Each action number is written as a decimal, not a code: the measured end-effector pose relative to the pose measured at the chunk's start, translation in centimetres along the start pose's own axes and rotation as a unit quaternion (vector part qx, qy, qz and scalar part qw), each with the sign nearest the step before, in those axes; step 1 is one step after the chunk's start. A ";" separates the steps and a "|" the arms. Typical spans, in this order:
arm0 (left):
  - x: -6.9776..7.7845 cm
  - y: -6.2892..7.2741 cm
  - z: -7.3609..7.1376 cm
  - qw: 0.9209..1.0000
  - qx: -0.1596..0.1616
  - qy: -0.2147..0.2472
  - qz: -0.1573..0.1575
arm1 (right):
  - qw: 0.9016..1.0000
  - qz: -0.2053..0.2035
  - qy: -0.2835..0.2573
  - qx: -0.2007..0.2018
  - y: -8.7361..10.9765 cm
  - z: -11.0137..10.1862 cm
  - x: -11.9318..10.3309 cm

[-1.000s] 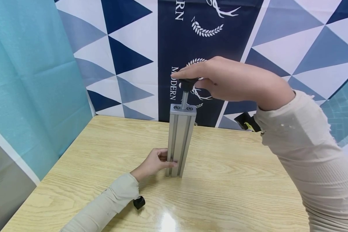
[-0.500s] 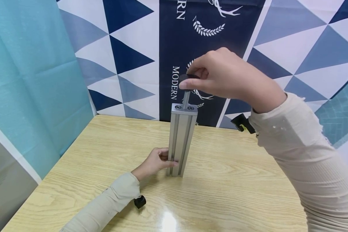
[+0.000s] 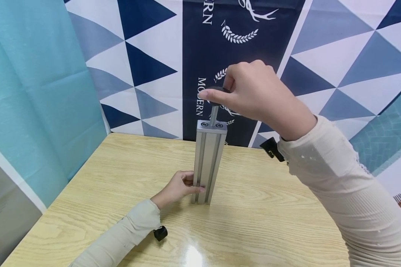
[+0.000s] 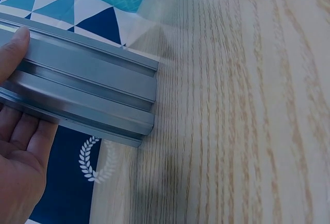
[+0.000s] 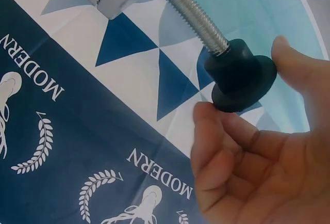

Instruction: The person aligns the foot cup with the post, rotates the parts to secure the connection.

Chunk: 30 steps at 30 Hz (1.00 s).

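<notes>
An aluminium profile stands upright on the wooden table, an end plate with two screws capping its top. My left hand grips it low down, thumb on the front face and fingers behind, also visible in the left wrist view. From the end plate a threaded rod rises to a round black levelling foot. My right hand pinches the foot's wide rim from above. In the right wrist view, the thumb lies at one side of the rim and curled fingers at the other.
The wooden table extends around the profile. Behind it hangs a patterned cloth with triangles and lettering, and a turquoise curtain is at the left. Black wrist cameras sit on both cuffs.
My right hand went from lying flat over the foot to pinching its rim, then turned, its wrist shifting left and down. The left hand and the profile have stayed in place.
</notes>
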<state>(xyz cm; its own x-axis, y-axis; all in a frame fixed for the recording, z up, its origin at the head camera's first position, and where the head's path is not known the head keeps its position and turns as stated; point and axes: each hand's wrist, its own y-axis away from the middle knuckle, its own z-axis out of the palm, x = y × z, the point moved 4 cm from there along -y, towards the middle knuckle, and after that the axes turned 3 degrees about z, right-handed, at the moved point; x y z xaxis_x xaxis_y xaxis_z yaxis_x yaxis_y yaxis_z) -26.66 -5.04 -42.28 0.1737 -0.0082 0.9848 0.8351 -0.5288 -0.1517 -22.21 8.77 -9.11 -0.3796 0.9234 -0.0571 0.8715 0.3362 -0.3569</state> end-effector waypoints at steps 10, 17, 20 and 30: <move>0.0 0.1 0.0 1.000 0.004 -0.003 -0.001 | 0.980 -0.158 -0.029 -0.119 -0.1 0.1 0.5; 0.0 0.1 0.0 1.000 0.004 -0.008 0.001 | 0.955 -0.256 -0.014 -0.148 0.0 -0.3 0.8; 0.0 0.1 0.0 1.000 0.004 -0.012 0.002 | 0.956 -0.260 -0.012 -0.137 -0.1 -0.5 0.7; -0.1 0.2 -0.1 1.000 0.002 -0.008 0.001 | 0.968 -0.223 0.011 -0.112 -0.3 -0.4 -0.1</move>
<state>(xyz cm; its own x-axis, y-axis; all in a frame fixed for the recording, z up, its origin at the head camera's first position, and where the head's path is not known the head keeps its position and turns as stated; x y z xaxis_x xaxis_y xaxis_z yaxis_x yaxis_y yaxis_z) -26.56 -5.18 -42.41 0.1841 0.0037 0.9829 0.8368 -0.5253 -0.1547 -22.25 8.64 -8.59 -0.7297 0.6796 0.0759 0.6685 0.7323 -0.1296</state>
